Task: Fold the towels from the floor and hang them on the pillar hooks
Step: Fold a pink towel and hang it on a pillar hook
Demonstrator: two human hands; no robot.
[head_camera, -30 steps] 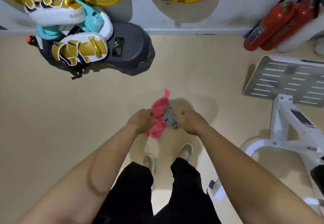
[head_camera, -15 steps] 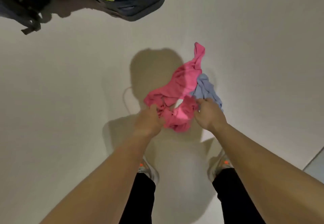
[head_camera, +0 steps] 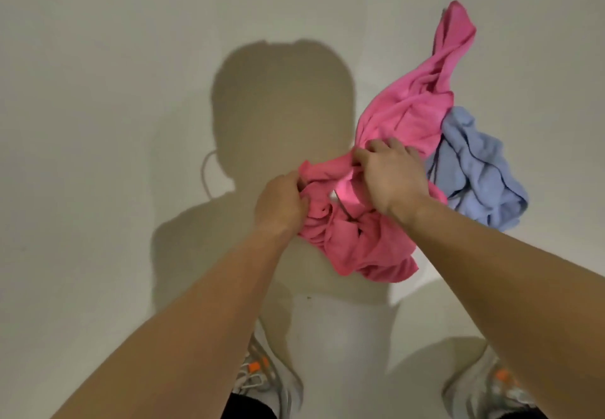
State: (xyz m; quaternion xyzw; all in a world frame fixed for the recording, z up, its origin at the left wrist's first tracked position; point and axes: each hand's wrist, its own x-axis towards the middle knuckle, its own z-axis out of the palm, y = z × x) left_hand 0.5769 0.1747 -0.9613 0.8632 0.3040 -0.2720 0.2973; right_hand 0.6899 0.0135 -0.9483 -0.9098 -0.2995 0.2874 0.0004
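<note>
The pale floor [head_camera: 98,156] fills the left side of the view. The person's shadow [head_camera: 278,107] falls on it, left of centre.

The left forearm enters from the lower left and reaches up toward the centre. The left hand [head_camera: 281,202] is at the left edge of the pink towel [head_camera: 402,114]. Its fingers are curled tightly round a bunched fold of that towel. The fingertips are hidden inside the cloth.

Below the left hand, at the bottom edge, is the left shoe [head_camera: 258,376], light grey with an orange mark.

The pink towel is crumpled, not folded. One part hangs in a bunch below and between the two hands. Another part runs up and to the right, ending in a narrow twisted tail. Whether the towel is clear of the floor cannot be told.

The right hand [head_camera: 389,176] is just beside the left hand, palm down on the middle of the pink towel. Its fingers are bent and pinch a gathered ridge of the fabric.

The blue towel [head_camera: 474,169] is to the right of the right hand, crumpled and touching the pink towel's right edge, partly beneath it. Neither hand grips it.

The right shoe [head_camera: 501,386] is at the lower right, partly covered by the right forearm.
</note>
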